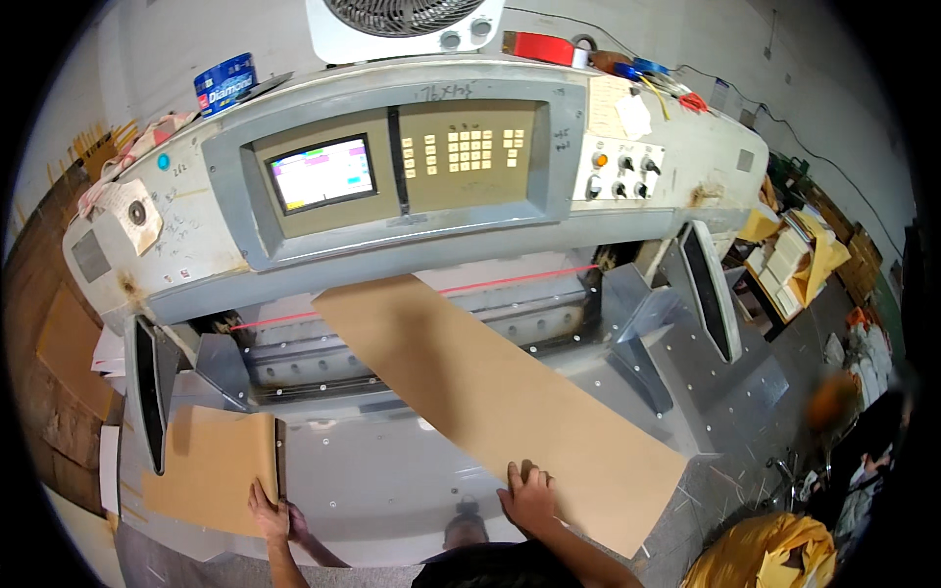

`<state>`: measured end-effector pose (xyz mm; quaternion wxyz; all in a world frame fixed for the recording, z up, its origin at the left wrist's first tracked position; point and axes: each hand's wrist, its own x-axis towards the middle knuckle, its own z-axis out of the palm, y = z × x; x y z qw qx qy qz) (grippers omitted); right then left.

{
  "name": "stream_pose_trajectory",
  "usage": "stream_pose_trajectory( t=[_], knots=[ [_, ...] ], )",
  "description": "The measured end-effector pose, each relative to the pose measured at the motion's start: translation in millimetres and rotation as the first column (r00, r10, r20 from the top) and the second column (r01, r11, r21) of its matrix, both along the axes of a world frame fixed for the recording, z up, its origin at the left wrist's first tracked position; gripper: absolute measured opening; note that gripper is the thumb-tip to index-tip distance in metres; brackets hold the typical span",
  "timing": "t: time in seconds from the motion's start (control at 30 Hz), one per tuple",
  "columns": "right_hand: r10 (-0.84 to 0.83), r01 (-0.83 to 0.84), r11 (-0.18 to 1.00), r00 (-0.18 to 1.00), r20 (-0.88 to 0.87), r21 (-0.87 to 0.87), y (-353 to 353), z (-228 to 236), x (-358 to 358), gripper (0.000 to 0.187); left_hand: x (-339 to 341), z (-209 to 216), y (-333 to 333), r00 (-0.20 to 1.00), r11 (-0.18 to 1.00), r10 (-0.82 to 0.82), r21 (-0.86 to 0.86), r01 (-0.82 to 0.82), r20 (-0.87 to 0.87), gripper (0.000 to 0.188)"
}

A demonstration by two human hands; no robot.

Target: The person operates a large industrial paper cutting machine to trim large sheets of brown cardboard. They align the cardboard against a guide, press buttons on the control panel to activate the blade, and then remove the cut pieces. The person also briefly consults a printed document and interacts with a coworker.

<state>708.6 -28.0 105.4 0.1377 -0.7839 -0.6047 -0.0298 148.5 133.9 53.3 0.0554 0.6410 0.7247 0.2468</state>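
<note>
A long strip of brown paperboard [549,402] lies slantwise over the metal bed of a paper cutting machine, its far end reaching under the machine's front. My right hand [529,498] is at its near left edge, fingers bent over the top and the thumb by the edge. To the left, a brown paperboard stack [211,465] with a rounded right side rests on the bed. My left hand [270,512] lies against that stack's near right corner, fingers stretched along it. How thick the stack is cannot be made out.
A red light line [520,279] crosses the bed before the cutting slot. Black-faced upright guards [711,294] flank it. Above are a lit screen [323,174], a keypad [469,149] and a fan [407,24]. A yellow bag [765,554] stands at lower right; paper scraps litter the floor.
</note>
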Motion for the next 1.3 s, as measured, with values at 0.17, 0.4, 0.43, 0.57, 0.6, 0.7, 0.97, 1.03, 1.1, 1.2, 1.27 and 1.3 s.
stream_pose_trajectory(
  t=[0.17, 0.4, 0.43, 0.57, 0.6, 0.7, 0.97, 1.03, 1.1, 1.2, 1.27, 1.3],
  knots=[
    [-0.007, 0.009, 0.995, 1.000, -0.017, 0.104, -5, -9, -1, 0.062, 2, 12, 12, 0.996, 0.999, 0.031, 0.033, -0.029, -0.079, 0.098],
    [-0.008, 0.020, 0.992, 0.995, -0.104, 0.121, -12, -8, 1, 0.060, 16, 41, 9, 0.984, 0.981, 0.100, 0.179, -0.073, -0.146, 0.093],
    [0.001, 0.013, 0.993, 0.993, -0.119, 0.118, -12, -8, 2, 0.060, 14, 41, 12, 0.983, 0.976, 0.092, 0.211, -0.058, -0.158, 0.092],
    [0.002, 0.023, 0.995, 0.971, -0.240, 0.099, -18, -11, 6, 0.061, 33, 60, 12, 0.951, 0.979, 0.172, 0.148, -0.137, -0.257, 0.086],
    [0.006, 0.033, 0.991, 0.956, -0.294, 0.128, -19, -10, 9, 0.060, 44, 64, 12, 0.945, 0.973, 0.159, 0.206, -0.102, -0.286, 0.085],
    [-0.019, 0.083, 0.982, 0.938, -0.347, 0.171, -33, -6, 24, 0.060, 84, 55, 5, 0.937, 0.946, 0.052, 0.319, 0.066, -0.346, 0.079],
    [-0.350, 0.350, 0.937, 0.930, -0.117, -0.020, -113, -21, 63, 0.061, 373, 59, -74, 0.561, 0.553, -0.793, -0.106, 0.827, 0.238, 0.065],
    [-0.395, 0.394, 0.919, 0.910, -0.126, -0.036, -116, -22, 74, 0.061, 425, 47, -98, 0.461, 0.468, -0.877, 0.019, 0.884, 0.136, 0.065],
    [-0.490, 0.488, 0.871, 0.864, -0.112, -0.050, -124, -21, 92, 0.061, 471, 32, -107, 0.390, 0.388, -0.919, -0.038, 0.921, 0.050, 0.065],
    [-0.580, 0.579, 0.815, 0.811, -0.082, -0.033, -139, -32, 124, 0.061, 524, 22, -106, 0.297, 0.293, -0.954, -0.079, 0.953, 0.038, 0.062],
    [-0.615, 0.615, 0.788, 0.785, -0.079, -0.030, -146, -31, 142, 0.060, 561, 18, -104, 0.262, 0.259, -0.963, -0.060, 0.964, 0.059, 0.062],
    [-0.620, 0.619, 0.785, 0.780, -0.088, -0.035, -151, -21, 153, 0.060, 578, 19, -104, 0.260, 0.254, -0.963, -0.087, 0.963, 0.073, 0.062]
  ],
)
